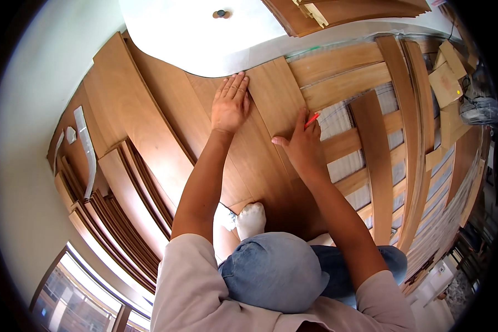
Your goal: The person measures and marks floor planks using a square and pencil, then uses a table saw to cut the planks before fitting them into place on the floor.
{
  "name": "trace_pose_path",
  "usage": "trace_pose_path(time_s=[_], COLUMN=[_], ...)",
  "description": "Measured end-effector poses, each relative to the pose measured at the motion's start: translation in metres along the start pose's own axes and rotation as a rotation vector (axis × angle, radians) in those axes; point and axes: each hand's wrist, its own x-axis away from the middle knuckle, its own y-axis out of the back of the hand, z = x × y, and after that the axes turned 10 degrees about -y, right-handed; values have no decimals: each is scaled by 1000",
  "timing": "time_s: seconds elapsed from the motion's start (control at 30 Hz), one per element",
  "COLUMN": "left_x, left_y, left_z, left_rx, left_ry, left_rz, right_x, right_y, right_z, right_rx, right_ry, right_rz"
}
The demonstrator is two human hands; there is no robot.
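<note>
My left hand (231,109) lies flat on a brown wooden floorboard (207,88), its fingertips close to the curved base of the white wall (193,47). The fingers are stretched out and hold nothing. My right hand (304,152) is over the right edge of the laid boards, with a slim red pencil (312,120) between its fingers and the thumb sticking out to the left. Just beyond it, another floorboard (279,83) reaches toward the wall. The pencil's lower part is hidden by the hand.
Wooden battens (343,145) cross on the right over pale sheeting, with a loose board (373,160) on them. Stacked planks (122,216) lie at the left, more boards (343,14) at the far side. Cardboard (447,83) and a wire coil (480,112) sit far right. My socked foot (251,220) rests on the boards.
</note>
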Motion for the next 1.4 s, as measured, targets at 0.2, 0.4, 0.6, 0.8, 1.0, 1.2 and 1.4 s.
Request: trace_pose_path(time_s=[0.2, 0.4, 0.6, 0.8, 1.0, 1.2, 1.4], left_x=[6, 0, -7, -5, -1, -1, -7], left_y=[4, 7, 11, 7, 6, 9, 9], left_z=[4, 1, 0, -1, 1, 2, -2], left_rx=[-91, -9, 14, 45, 18, 32, 50], left_ry=[74, 26, 47, 79, 67, 30, 55], left_rz=[-60, 2, 22, 27, 29, 25, 32], right_x=[2, -2, -4, -4, -4, -3, -4], right_y=[-17, -27, -25, -28, -26, -25, -26], right_z=[-4, -9, -5, -7, -8, -7, -8], right_rx=[-71, -110, -98, -105, -110, -86, -106], right_ry=[50, 87, 55, 45, 54, 51, 43], right_rz=[-106, -138, -105, -106, -112, -123, -109])
